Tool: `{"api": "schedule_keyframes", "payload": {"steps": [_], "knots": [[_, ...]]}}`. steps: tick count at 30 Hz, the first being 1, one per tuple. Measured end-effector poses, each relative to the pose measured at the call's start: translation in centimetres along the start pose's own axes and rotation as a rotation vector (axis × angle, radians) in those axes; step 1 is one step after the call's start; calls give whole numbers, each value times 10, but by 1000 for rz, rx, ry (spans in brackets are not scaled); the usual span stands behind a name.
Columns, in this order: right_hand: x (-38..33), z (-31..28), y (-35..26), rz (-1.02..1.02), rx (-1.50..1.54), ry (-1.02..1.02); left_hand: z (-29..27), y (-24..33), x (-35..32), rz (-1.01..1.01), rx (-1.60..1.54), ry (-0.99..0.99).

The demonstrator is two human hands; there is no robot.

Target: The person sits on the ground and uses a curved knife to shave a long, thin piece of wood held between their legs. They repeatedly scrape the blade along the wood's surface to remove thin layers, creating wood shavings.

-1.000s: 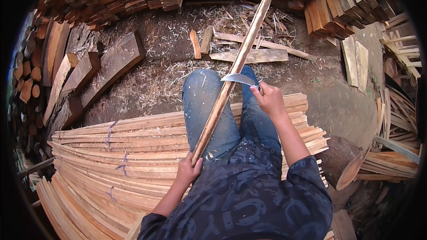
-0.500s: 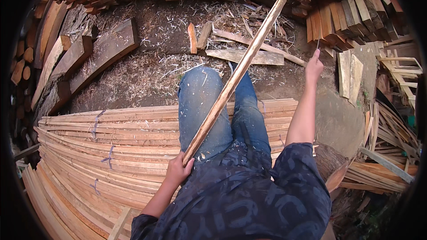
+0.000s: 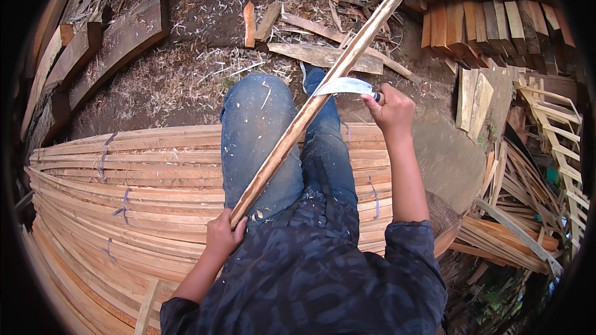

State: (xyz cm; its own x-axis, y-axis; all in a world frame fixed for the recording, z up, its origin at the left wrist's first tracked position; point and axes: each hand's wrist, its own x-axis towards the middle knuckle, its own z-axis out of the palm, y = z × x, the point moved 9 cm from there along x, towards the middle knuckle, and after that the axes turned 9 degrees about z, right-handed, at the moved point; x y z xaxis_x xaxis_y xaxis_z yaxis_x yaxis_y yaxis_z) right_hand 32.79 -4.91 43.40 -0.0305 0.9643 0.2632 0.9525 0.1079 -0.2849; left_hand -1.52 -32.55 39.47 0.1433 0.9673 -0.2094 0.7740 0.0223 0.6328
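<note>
A long, rough wooden pole [image 3: 297, 129] slants from my lap up toward the far right, crossing over my thighs. My left hand [image 3: 223, 234] is closed around its near end, beside my left hip. In my right hand [image 3: 393, 108] is the dark handle of a knife with a broad, curved, pale blade [image 3: 346, 86]. The blade lies across the pole about halfway along, its tip end against the wood or just over it. Pale shavings cling to my jeans [image 3: 261, 124].
Bundles of thin wooden strips [image 3: 136, 174], tied with purplish bands, lie beneath and left of me. Thick boards [image 3: 124, 49] lean at far left. Loose offcuts [image 3: 326, 56] and shavings cover the ground ahead. Stacked timber [image 3: 484, 25] stands at far right, above a split-wood heap [image 3: 509, 229].
My right hand has come inward and nearer, turning the knife so its blade now meets the pole. My left hand keeps its grip. The whole view has shifted somewhat.
</note>
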Motion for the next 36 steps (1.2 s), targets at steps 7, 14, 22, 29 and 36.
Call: {"api": "schedule_keyframes", "payload": {"steps": [7,14,22,29,36], "knots": [[59,-18,182,860,176,199,4,3,0,-21,-6,-18],[-66,62,80,709,424,-116,8,-2,-5,-21,-25,-44],[-94,23,3,446,482,-287,13,-5,-17,-21,-74,-66],[-23,-16,-15,12,-86,-181,15,7,-15,9,-19,-28],[20,-21,14,133,-174,-117,16,8,-16,16,-16,-18]]}}
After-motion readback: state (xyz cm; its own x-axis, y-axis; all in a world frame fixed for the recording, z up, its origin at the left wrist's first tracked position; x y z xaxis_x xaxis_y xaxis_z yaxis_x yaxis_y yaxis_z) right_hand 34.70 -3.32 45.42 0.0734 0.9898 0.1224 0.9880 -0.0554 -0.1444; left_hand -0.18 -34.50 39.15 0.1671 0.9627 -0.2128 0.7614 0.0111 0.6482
